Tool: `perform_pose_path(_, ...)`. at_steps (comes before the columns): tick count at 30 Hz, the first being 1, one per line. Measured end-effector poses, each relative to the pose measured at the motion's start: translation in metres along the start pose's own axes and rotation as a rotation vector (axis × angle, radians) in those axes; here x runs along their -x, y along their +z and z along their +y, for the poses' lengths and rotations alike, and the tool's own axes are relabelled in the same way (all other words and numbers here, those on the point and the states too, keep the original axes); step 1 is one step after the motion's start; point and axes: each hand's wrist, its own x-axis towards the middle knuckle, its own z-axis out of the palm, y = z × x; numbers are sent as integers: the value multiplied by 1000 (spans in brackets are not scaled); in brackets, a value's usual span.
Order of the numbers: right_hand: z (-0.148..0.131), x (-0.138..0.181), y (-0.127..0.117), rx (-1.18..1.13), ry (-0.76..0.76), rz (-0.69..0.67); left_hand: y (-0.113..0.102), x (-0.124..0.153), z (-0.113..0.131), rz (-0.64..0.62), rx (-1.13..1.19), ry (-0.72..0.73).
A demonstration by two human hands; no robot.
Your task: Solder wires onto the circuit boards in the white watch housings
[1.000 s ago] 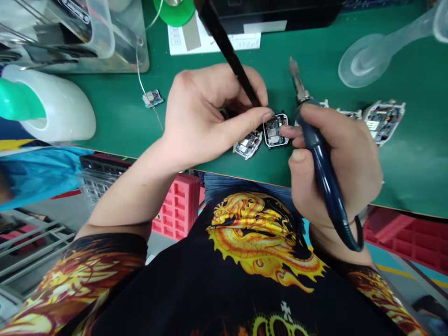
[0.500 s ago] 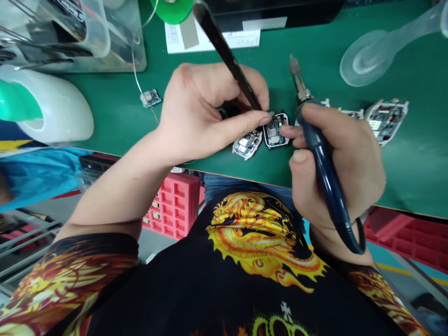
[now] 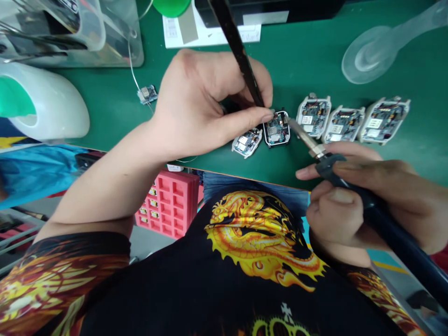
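My left hand is closed around dark tweezers, whose lower end reaches a small watch case with an exposed circuit board. The left thumb tip rests at that case's upper left corner. In my right hand is a soldering iron with a dark blue handle. Its metal tip points left and sits at the right edge of the same case; whether it touches is too small to tell. Another open watch case lies under the left thumb. To the right stand three more open watch cases, one of them nearest the iron.
A thin wire runs to a small circuit board left of my hand. A white roll and a clear plastic bin stand at the left. A translucent suction nozzle hangs at upper right. Below the table edge is a pink foam tray.
My right hand has moved right and down, swinging the iron's tip from pointing upward to pointing left at the watch case. The cases at the right are now uncovered. My left hand stays nearly still.
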Motion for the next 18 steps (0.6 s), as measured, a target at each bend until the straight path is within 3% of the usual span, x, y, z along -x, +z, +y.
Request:
perform_pose_path(2,3,-2,10,-53,-129,107,0,-2,3,13,2,-69)
perform_pose_path(5,4,-7,21,-82,-175,159,0,-5,9,30,43,-180)
perform_pose_path(8,-2,-10,14,-25,-136,81,0,-7,14,6,37,-162)
perform_pose_path(13,-3,-11,-16,56,-70,-282,-3,-7,17,-39,26,-208)
perform_pose_path(18,10,-12,-21,57,-147,-301,-6,-14,21,-106,75,-267)
